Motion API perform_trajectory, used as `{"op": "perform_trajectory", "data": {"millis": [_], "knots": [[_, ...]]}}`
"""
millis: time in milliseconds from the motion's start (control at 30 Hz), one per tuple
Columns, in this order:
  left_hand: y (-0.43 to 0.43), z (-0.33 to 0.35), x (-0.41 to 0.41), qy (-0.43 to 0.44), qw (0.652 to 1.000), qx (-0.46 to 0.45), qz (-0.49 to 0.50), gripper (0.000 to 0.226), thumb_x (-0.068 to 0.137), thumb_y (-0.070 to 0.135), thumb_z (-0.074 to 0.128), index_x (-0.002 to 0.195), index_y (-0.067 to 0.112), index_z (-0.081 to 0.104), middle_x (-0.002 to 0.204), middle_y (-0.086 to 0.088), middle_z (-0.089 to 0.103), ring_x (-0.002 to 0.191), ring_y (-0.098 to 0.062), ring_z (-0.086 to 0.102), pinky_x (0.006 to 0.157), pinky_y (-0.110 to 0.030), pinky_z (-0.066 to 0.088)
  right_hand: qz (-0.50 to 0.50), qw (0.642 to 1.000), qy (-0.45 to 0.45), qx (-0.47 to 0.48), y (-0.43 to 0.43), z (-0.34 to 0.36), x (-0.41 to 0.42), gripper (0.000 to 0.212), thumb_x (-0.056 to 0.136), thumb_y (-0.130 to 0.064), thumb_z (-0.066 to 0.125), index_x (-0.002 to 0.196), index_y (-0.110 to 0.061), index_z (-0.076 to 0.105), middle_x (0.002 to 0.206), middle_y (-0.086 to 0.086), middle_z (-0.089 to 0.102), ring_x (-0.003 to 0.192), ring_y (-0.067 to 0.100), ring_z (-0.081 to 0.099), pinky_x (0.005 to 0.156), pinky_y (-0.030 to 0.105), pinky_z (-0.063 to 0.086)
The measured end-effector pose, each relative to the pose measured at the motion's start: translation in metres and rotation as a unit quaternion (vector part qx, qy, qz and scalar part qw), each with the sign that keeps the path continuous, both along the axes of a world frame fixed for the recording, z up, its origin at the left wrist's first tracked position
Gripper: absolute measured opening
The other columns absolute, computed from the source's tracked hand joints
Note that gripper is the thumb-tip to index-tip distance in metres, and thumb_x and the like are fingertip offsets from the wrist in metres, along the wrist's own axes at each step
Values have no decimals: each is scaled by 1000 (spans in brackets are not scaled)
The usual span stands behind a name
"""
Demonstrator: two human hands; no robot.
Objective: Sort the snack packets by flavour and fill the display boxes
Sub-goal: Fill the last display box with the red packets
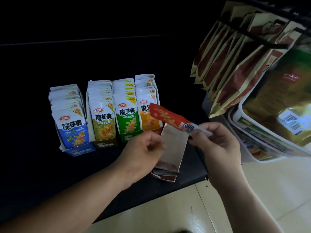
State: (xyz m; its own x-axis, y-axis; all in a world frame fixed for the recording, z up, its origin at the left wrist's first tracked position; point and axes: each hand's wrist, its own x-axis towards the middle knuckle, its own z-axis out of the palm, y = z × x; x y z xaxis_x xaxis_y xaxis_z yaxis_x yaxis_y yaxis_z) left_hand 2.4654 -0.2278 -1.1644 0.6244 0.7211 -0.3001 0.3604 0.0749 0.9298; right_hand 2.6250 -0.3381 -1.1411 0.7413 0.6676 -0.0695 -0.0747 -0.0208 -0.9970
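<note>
A: Right grip [217, 142]: clamped between thumb and fingers on the white end of a red packet [170, 117]. The packet is held slanting up and to the left, clear of the counter [33, 115]. Its far end is seen over the front of the orange box [148, 113].

B: Left grip [143, 148]?

A: Fingers are curled at the left wall of the red box [173, 145]. Whether the wall is pinched cannot be told. The red box is tilted between the two grips, directly under the held packet. A few red packets are seen at its lower end.

B: Edges and room?

A: The red box is placed near the counter's front right corner, with pale floor tiles [252, 190] beyond the edge. To its left, the blue box [70, 125], olive box [103, 121], green box [128, 118] and orange box are lined up side by side, all filled. Dark open counter is noted left of and in front of that row. On the right, room is closed off by hanging bags [235, 64] on a rack, near the right grip.
</note>
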Motion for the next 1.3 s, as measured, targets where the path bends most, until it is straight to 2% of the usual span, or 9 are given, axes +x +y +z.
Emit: {"op": "perform_trajectory", "data": {"millis": [133, 300, 400, 533, 600, 733, 1000, 1100, 1300], "knots": [[-1, 2, -14, 4, 997, 72, 22, 11, 92, 31, 75, 85, 25, 71, 77, 6, 70, 64, -4, 61, 57, -14, 46, -10, 982, -189, 17, -6, 15, 3, 6, 95, -8, 72, 96, -14, 71, 87, 6, 74, 81, 29, 71, 72, 49, 60], [-7, 17, -14, 16, 997, 67, -19, 37, 77, 45, 87, 104, 37, 63, 89, 10, 66, 63, 3, 58, 55, -12, 43, -10, 958, -282, 45, -10, 34, -5, 13, 95, -7, 72, 107, -12, 75, 95, -5, 75, 81, 16, 74, 61, 21, 58], [-10, 17, -16, 28, 993, 101, -61, 56, 65, 55, 92, 106, 37, 59, 94, 18, 63, 77, 6, 59, 59, -12, 42, 41, 920, -386, -59, -5, 30, 1, 18, 92, -8, 78, 107, -18, 78, 95, -7, 75, 88, 3, 70, 69, 15, 53], [-6, 14, -24, 50, 982, 129, -130, 80, 48, 65, 95, 111, 46, 50, 103, 38, 53, 81, 11, 56, 62, -11, 41, 95, 939, -283, -169, 7, 12, -3, 14, 89, -21, 81, 96, -27, 72, 86, -14, 71, 81, -5, 65, 60, 8, 47], [-2, 14, -28, 75, 969, 159, -173, 90, 47, 64, 96, 118, 51, 43, 107, 44, 45, 89, 16, 53, 66, -9, 41, 129, 926, -303, -186, 8, 1, -5, 10, 90, -21, 80, 89, -25, 70, 79, -11, 69, 76, -1, 65, 58, 12, 47], [6, 2, -34, 106, 951, 203, -210, 86, 58, 56, 95, 124, 52, 40, 120, 36, 41, 110, 5, 54, 76, -19, 48, 186, 936, -242, -177, 1, -14, -5, 5, 91, -22, 80, 94, -21, 77, 85, -10, 75, 84, 4, 71, 70, 24, 58], [12, -24, -9, 84, 968, 217, -98, 50, 81, 40, 85, 118, 39, 52, 115, 22, 59, 89, -1, 64, 72, -23, 53, -50, 979, -160, -113, -12, -34, -1, 31, 100, -23, 66, 130, -28, 62, 116, -6, 69, 101, 8, 69, 84, 29, 57], [11, -33, -3, 100, 971, 211, -57, 51, 82, 35, 85, 117, 37, 48, 108, 17, 61, 80, -5, 66, 72, -32, 58, -12, 978, -102, -182, -13, -43, -7, 42, 98, -35, 67, 138, -31, 57, 122, -13, 68, 102, -7, 66, 83, 17, 52], [9, -51, -19, 141, 970, 165, -109, 58, 92, 43, 73, 142, 49, 44, 102, 18, 66, 80, -5, 69, 80, -38, 60, 90, 972, -85, -202, -14, -59, -27, 44, 99, -21, 68, 139, -37, 57, 116, -19, 74, 100, -6, 71, 74, 15, 59]]}}
